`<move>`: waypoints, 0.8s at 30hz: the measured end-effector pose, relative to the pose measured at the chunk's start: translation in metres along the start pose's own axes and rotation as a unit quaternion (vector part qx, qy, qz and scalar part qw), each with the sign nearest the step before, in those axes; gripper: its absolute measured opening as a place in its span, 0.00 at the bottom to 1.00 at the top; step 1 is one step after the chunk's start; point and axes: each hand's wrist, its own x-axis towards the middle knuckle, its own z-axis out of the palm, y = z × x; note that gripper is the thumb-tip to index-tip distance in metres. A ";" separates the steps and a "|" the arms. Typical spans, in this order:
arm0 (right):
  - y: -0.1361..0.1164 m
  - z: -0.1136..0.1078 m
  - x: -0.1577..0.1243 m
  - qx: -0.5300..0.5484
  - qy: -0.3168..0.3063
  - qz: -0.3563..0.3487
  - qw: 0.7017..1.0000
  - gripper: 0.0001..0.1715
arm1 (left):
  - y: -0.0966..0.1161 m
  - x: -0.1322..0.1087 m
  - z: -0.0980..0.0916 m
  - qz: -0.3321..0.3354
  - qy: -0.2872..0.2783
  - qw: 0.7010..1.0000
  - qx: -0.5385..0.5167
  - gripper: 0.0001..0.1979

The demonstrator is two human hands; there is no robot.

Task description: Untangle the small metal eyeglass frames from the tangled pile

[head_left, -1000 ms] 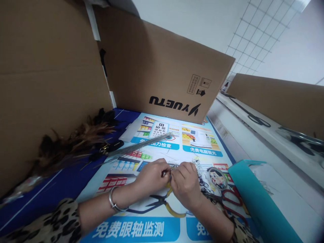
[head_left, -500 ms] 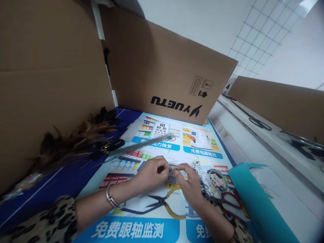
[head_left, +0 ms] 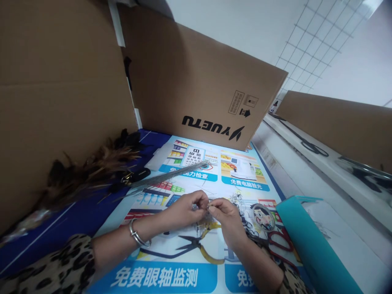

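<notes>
My left hand (head_left: 191, 207), with a silver bangle (head_left: 136, 233) on its wrist, is closed in a pinch over the printed mat. Opposite it, my right hand (head_left: 226, 216) pinches too, and the fingertips of both nearly meet at something small and thin that I cannot make out. Below them on the mat lie yellow-handled pliers (head_left: 196, 243) with the jaws apart. Beyond my left hand rests a bundle of thin metal wires (head_left: 171, 176). Loose wire pieces (head_left: 237, 199) and a round clear container (head_left: 262, 217) are right of my right hand.
Red-handled scissors (head_left: 280, 241) lie right of my right forearm, beside a teal box (head_left: 315, 245). Brown feathers (head_left: 88, 167) line the left side. Cardboard panels (head_left: 196, 77) stand behind and to the left. A black object (head_left: 141, 174) sits by the wires.
My left hand's fingers have curled and shifted slightly right. My right fingertips have moved slightly left, and the tangled greyish piece between the hands is now mostly hidden.
</notes>
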 end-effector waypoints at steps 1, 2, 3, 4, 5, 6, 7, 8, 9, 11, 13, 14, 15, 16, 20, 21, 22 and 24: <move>0.000 0.000 0.000 0.006 0.004 0.003 1.000 0.03 | -0.002 0.000 0.000 -0.006 -0.001 1.000 -0.003 0.03; 0.001 -0.001 0.000 0.012 0.008 0.003 1.000 0.03 | -0.003 0.000 0.000 -0.012 -0.003 1.000 -0.002 0.03; 0.001 -0.001 0.001 0.019 0.013 0.003 1.000 0.04 | -0.004 0.001 0.000 -0.019 -0.006 1.000 0.001 0.04; 0.001 -0.001 0.001 0.028 0.020 0.005 0.999 0.04 | -0.004 0.001 -0.001 -0.026 -0.009 1.000 0.006 0.04; 0.001 -0.002 0.002 0.038 0.028 0.009 0.999 0.04 | -0.004 0.001 -0.002 -0.032 -0.012 0.999 0.014 0.05; 0.000 -0.002 0.002 0.047 0.037 0.015 0.998 0.05 | -0.004 0.001 -0.003 -0.034 -0.013 0.999 0.023 0.05; -0.002 -0.003 0.002 0.055 0.044 0.021 0.997 0.05 | -0.003 0.001 -0.004 -0.034 -0.015 0.999 0.035 0.06; -0.003 -0.004 0.003 0.061 0.049 0.025 0.997 0.05 | -0.003 0.001 -0.005 -0.031 -0.016 0.998 0.045 0.06; -0.006 -0.005 0.003 0.065 0.053 0.026 0.996 0.05 | -0.002 0.001 -0.006 -0.027 -0.017 0.998 0.054 0.06; -0.010 -0.009 0.004 0.069 0.059 0.023 0.996 0.05 | -0.001 0.002 -0.008 -0.019 -0.022 0.998 0.064 0.07; -0.015 -0.014 0.005 0.073 0.065 0.016 0.995 0.06 | -0.001 0.002 -0.009 -0.018 -0.031 0.997 0.063 0.08; -0.016 -0.018 0.005 0.076 0.066 0.014 0.995 0.06 | -0.002 0.003 -0.009 -0.020 -0.035 0.997 0.062 0.08; -0.017 -0.021 0.005 0.079 0.065 0.013 0.995 0.06 | -0.002 0.003 -0.009 -0.025 -0.036 0.997 0.061 0.08; -0.017 -0.023 0.004 0.081 0.061 0.013 0.995 0.06 | -0.003 0.003 -0.008 -0.033 -0.036 0.997 0.056 0.08; -0.012 -0.026 -0.002 0.034 0.014 0.037 0.999 0.05 | -0.002 0.001 -0.004 -0.049 -0.025 0.998 0.023 0.06; -0.010 -0.025 -0.004 0.006 -0.002 0.038 0.999 0.05 | -0.002 0.000 -0.003 -0.043 -0.028 0.999 0.016 0.06; -0.009 -0.024 -0.006 -0.022 -0.017 0.037 0.999 0.05 | 0.000 0.000 -0.003 -0.036 -0.031 0.999 0.012 0.06; -0.006 -0.021 -0.009 -0.071 -0.031 0.026 0.997 0.06 | 0.002 -0.002 -0.002 -0.023 -0.035 0.999 0.010 0.07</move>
